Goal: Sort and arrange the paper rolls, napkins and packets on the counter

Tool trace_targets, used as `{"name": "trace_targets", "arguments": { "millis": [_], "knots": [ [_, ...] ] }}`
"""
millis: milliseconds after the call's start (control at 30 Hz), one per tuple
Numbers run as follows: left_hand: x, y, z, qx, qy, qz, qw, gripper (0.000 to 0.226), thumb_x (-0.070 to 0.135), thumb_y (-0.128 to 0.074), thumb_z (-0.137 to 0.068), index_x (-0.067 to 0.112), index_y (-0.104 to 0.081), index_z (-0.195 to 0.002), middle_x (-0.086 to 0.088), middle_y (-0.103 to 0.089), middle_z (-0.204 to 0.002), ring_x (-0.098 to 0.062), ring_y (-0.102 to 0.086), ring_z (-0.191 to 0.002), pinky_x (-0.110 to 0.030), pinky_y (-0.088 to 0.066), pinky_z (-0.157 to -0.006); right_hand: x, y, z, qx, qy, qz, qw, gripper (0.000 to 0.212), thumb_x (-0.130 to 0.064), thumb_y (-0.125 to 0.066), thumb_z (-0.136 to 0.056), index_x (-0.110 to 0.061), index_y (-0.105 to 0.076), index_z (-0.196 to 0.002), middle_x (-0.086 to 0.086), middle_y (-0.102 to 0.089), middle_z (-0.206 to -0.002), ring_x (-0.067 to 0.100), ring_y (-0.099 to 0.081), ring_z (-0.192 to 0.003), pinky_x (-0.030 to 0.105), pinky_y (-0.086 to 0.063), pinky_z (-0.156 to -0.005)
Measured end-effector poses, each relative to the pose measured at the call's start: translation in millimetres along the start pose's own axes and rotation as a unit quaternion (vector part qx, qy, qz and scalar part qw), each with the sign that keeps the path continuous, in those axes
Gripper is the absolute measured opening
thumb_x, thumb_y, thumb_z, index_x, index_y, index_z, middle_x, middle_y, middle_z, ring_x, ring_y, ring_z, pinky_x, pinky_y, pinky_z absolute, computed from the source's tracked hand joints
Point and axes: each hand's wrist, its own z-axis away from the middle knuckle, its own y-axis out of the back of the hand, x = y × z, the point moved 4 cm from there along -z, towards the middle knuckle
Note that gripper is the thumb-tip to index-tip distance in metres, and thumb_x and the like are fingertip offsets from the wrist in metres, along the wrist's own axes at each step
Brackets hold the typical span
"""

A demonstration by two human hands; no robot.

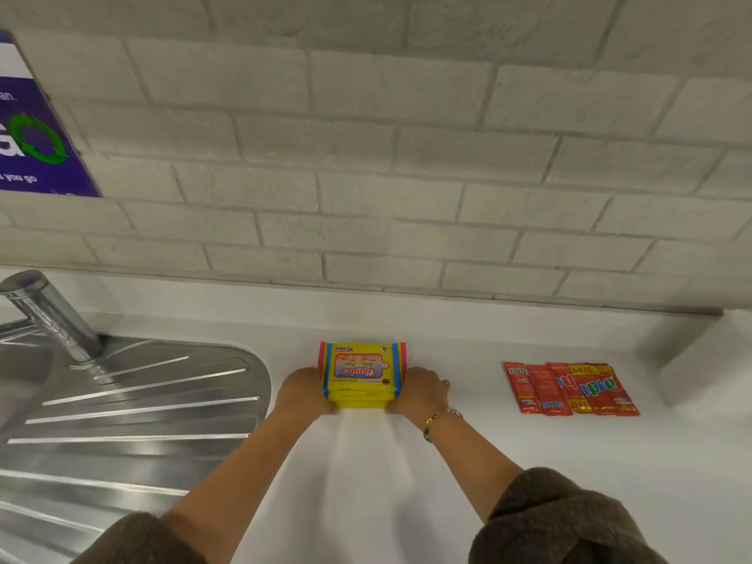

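A small stack of yellow wipes packets (361, 374) with a red and blue label rests on the white counter (529, 482), a little in front of the wall. My left hand (303, 390) presses against the stack's left side and my right hand (421, 390) against its right side, so both hands hold it between them. Off to the right, several red sauce packets (569, 388) lie flat in a row, overlapping one another. No paper rolls are visible.
A steel sink drainboard (122, 421) with a tap (44, 315) fills the left. A grey brick-tile wall (366, 156) stands behind, with a purple poster (28, 128) at upper left. A pale blurred object (708, 360) sits at the far right.
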Motion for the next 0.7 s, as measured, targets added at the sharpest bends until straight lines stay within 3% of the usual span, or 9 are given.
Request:
{"name": "trace_targets", "arguments": {
  "millis": [133,300,400,567,700],
  "knots": [
    [20,-4,-6,0.005,-0.024,-0.015,1.000,0.037,0.031,-0.072,-0.073,0.011,-0.066,-0.103,-0.003,-0.060,-0.085,-0.024,-0.065,-0.094,-0.026,-0.045,-0.071,17,9,2,-0.003,-0.018,-0.004,1.000,0.041,-0.040,-0.073,-0.067,-0.017,-0.059,-0.098,-0.003,-0.055,-0.087,0.022,-0.060,-0.100,0.036,-0.041,-0.089],
    [46,-12,-13,0.012,-0.056,-0.032,0.998,0.043,0.038,-0.072,-0.074,0.014,-0.064,-0.109,-0.007,-0.068,-0.105,-0.024,-0.064,-0.099,-0.031,-0.050,-0.079,43,21,4,-0.005,-0.041,-0.050,0.998,0.033,-0.032,-0.077,-0.065,-0.019,-0.048,-0.070,-0.001,-0.056,-0.080,0.020,-0.065,-0.085,0.028,-0.052,-0.070],
    [60,-18,-16,0.012,-0.077,-0.038,0.996,0.047,0.042,-0.071,-0.074,0.016,-0.062,-0.113,-0.006,-0.068,-0.108,-0.024,-0.063,-0.102,-0.032,-0.049,-0.081,56,29,7,-0.007,-0.055,-0.059,0.997,0.043,-0.029,-0.077,-0.067,-0.023,-0.035,-0.059,-0.001,-0.053,-0.081,0.021,-0.065,-0.090,0.027,-0.049,-0.071],
    [76,-25,-18,0.024,-0.092,-0.058,0.994,0.049,0.047,-0.069,-0.074,0.017,-0.063,-0.112,-0.006,-0.069,-0.106,-0.023,-0.064,-0.101,-0.030,-0.049,-0.080,73,39,9,-0.005,-0.067,-0.052,0.996,0.036,-0.030,-0.077,-0.069,-0.017,-0.046,-0.081,-0.001,-0.052,-0.083,0.021,-0.064,-0.097,0.026,-0.049,-0.074],
    [81,-26,-17,0.036,-0.090,-0.080,0.992,0.049,0.049,-0.068,-0.073,0.017,-0.063,-0.111,-0.004,-0.069,-0.105,-0.023,-0.064,-0.099,-0.030,-0.050,-0.079,77,40,11,-0.013,-0.077,-0.044,0.996,0.038,-0.033,-0.078,-0.067,-0.017,-0.050,-0.087,-0.002,-0.052,-0.084,0.021,-0.064,-0.097,0.027,-0.050,-0.076]
  ]
}}
